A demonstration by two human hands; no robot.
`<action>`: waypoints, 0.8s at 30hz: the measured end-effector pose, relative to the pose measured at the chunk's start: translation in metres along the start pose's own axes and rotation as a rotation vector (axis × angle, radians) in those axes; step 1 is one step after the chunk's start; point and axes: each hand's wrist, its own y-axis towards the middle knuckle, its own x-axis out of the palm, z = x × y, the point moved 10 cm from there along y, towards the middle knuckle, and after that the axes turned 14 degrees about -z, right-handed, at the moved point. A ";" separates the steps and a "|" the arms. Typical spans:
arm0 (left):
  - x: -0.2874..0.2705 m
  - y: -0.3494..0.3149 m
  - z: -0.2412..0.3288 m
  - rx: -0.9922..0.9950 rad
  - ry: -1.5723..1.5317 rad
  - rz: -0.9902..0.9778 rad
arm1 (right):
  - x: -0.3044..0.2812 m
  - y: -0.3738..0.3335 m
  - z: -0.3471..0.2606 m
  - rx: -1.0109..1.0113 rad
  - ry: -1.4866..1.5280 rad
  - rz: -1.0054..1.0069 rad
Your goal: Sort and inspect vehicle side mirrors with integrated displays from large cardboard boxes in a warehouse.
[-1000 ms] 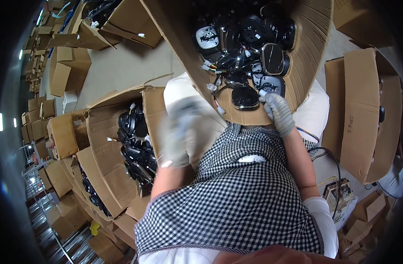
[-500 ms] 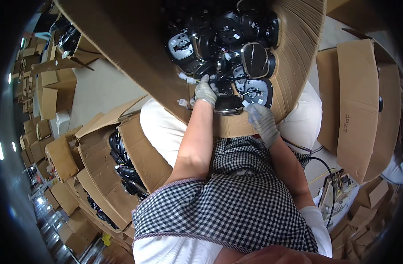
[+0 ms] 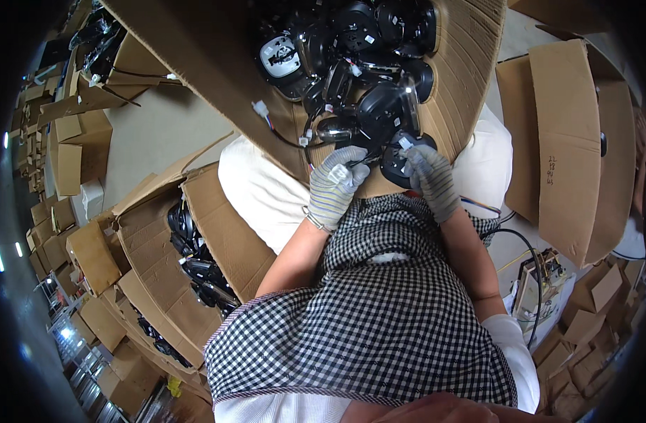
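Inside the big cardboard box [image 3: 471, 77] before me lie several glossy black mirror units [image 3: 379, 106], apparently vehicle side mirrors, with cables. My left hand [image 3: 330, 187], in a striped grey glove, is closed around white plastic plugs [image 3: 340, 174] at the box's near edge. My right hand [image 3: 436, 182], gloved alike, has its fingers curled on the edge of a black side mirror [image 3: 395, 162]; a small white piece shows on top of it. Left of these, a cable with a white connector [image 3: 260, 108] rests against the box wall. The right fingertips are partly hidden.
To my left stands an open carton [image 3: 217, 243] with more black mirrors. Another open carton [image 3: 566, 155] is on the right. A black cable [image 3: 531, 250] curves down beside a small metal device [image 3: 538, 282]. Stacked cartons [image 3: 76, 151] fill the far left.
Both hands have come nearer to me. The left now holds white plugs close to the box's near edge. The nearest mirror, earlier flat with its pale inside showing, now shows a dark side by my right hand.
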 end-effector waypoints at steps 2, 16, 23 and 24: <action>0.003 -0.013 -0.006 -0.027 -0.127 -0.031 | 0.006 -0.006 -0.007 -0.019 -0.017 -0.018; 0.027 -0.030 -0.038 -0.101 -0.076 -0.183 | 0.058 -0.063 -0.076 -0.197 -0.420 -0.141; 0.029 -0.023 0.002 0.160 0.150 -0.247 | 0.066 -0.058 -0.065 -0.217 -0.734 -0.139; 0.033 -0.024 0.002 0.133 0.167 -0.296 | 0.070 -0.058 -0.063 -0.255 -0.776 -0.176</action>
